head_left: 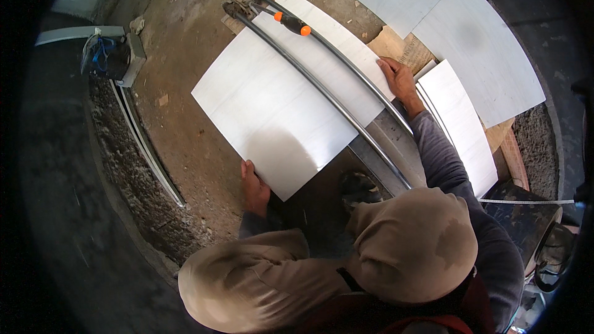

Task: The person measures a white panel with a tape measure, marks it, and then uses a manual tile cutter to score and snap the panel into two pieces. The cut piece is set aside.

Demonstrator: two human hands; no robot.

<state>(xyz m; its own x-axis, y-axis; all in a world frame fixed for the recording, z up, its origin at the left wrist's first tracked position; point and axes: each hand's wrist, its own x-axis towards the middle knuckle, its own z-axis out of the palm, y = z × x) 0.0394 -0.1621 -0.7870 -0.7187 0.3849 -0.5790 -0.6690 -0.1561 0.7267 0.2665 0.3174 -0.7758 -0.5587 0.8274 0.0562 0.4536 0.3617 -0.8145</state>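
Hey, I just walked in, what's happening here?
A person's left hand and right hand hold opposite edges of white tile lying beneath two metal rails. An orange-and-black handle sits near the rails' far end. More white panels lie to the right. Whether the tile is one piece is unclear.

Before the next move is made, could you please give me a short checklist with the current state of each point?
1. Left hand at the white panel, on its near-left edge: ok.
2. Right hand at the panel's opposite edge, on the right: ok.
3. Panel lying beneath both metal rails: ok.
4. Black grip with orange ends toward the far end of the rails: ok, with neither hand on it.
5. Panel pressed fully against anything at its far end: cannot tell from this view.
6. Underside of the panel fully supported: cannot tell, as the panel hides it.
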